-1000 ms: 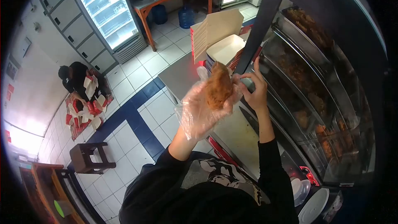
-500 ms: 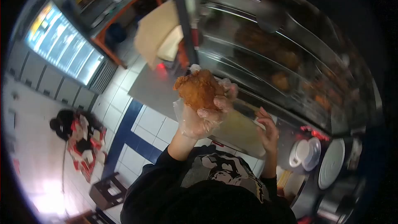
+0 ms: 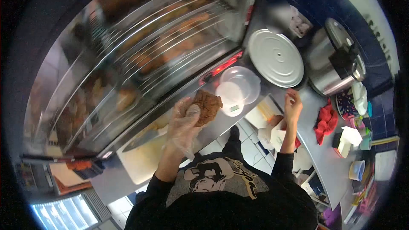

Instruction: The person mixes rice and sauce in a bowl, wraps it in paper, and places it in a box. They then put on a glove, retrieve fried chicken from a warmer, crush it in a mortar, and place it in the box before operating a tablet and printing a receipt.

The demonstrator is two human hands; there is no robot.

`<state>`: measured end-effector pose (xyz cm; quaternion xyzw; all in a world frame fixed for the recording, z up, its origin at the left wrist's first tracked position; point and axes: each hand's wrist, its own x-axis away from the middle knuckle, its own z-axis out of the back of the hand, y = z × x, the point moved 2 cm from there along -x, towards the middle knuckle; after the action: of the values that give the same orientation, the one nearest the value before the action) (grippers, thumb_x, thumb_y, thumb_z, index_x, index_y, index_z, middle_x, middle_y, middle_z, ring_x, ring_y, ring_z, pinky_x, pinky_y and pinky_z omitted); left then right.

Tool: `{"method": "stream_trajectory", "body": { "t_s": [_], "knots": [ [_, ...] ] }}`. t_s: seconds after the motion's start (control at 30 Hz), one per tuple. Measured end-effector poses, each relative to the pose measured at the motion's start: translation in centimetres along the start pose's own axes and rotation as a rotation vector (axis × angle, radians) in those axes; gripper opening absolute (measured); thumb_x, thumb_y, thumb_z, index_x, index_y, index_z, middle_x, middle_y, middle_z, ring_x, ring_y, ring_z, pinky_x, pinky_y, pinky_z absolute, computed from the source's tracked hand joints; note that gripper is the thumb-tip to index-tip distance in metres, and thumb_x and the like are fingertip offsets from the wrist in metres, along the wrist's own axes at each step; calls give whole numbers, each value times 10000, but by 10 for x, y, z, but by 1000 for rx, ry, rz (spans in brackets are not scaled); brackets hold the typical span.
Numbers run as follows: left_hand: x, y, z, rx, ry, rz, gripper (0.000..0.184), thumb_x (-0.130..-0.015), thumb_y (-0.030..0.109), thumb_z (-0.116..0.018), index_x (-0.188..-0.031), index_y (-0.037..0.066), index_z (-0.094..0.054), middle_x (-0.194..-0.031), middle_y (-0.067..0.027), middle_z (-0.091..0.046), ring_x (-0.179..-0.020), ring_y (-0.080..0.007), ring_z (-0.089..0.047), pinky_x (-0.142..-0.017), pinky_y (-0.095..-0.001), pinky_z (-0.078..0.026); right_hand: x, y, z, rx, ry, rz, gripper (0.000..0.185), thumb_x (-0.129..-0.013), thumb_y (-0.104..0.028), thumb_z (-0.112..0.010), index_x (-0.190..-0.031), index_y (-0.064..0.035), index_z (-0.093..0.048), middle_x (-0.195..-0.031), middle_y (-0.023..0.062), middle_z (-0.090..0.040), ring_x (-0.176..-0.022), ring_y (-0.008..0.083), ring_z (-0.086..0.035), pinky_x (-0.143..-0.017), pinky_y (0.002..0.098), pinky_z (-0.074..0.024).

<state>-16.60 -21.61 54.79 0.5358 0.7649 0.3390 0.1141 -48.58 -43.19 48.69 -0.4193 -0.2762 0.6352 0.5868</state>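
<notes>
My left hand [image 3: 183, 123], in a clear plastic glove, is closed around a brown piece of fried chicken [image 3: 208, 107]. The chicken is in the air just left of a white digital kitchen scale [image 3: 230, 96]. A clear plastic bowl [image 3: 251, 86] overlaps the scale's far side. My right hand [image 3: 293, 106] is bare and raised over the counter's edge, its fingers loosely bent and apart with nothing visible in them. Below it are white cardboard boxes [image 3: 277, 138].
A glass display case [image 3: 170, 64] with wire racks of fried food fills the upper left. A cutting board [image 3: 136, 166] with a knife lies before it. A large round lid [image 3: 277, 57], a steel pressure cooker [image 3: 330, 70] and a red cloth [image 3: 326, 123] occupy the right.
My view has swung right, from the fridge and floor to the scale and counter. The chicken stays in my left hand and is now near the scale. My right hand is over the boxes.
</notes>
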Motion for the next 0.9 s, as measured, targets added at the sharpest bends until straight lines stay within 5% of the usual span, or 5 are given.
{"method": "stream_trajectory", "body": {
  "t_s": [0.23,0.4,0.57,0.77,0.9],
  "knots": [
    [-102,-113,-88,-99,70,-94,608,-789,-120,-629,-1306,109,-406,-1290,-131,-483,-1180,-287,-515,-951,-491,-501,-144,72,17,449,216,347,305,-740,-128,-708,-1017,-39,-615,-974,136,-630,-936,348,-580,-865,421,-429],
    [-151,-148,-125,-71,65,-150,588,-771,-103,-664,-1277,107,-451,-1297,-112,-486,-1166,-268,-520,-981,-483,-474,-221,54,-26,419,-89,553,231,-752,-147,-695,-968,-79,-650,-985,132,-630,-945,343,-579,-854,418,-455],
    [-159,-152,-136,-126,78,-217,548,-776,-42,-697,-1259,93,-475,-1281,-94,-498,-1164,-253,-517,-1000,-450,-455,-221,71,15,301,50,103,350,-795,-141,-657,-1106,-18,-554,-979,209,-616,-995,368,-577,-867,422,-459],
    [-167,-160,-120,-187,149,-168,539,-763,-49,-699,-1237,97,-489,-1286,-89,-494,-1176,-252,-509,-1018,-427,-444,-183,117,51,-178,-277,-481,570,-881,-182,-588,-1294,0,-241,-871,192,-602,-421,187,-589,-294,266,-375],
    [-170,-171,-120,-129,116,-215,542,-752,-66,-697,-1223,111,-494,-1302,-96,-481,-1181,-258,-509,-1000,-439,-467,-187,108,34,-281,-346,-582,587,-899,-178,-557,-1337,-25,-197,-992,219,-575,-430,193,-584,-296,260,-351]
  ]
}}
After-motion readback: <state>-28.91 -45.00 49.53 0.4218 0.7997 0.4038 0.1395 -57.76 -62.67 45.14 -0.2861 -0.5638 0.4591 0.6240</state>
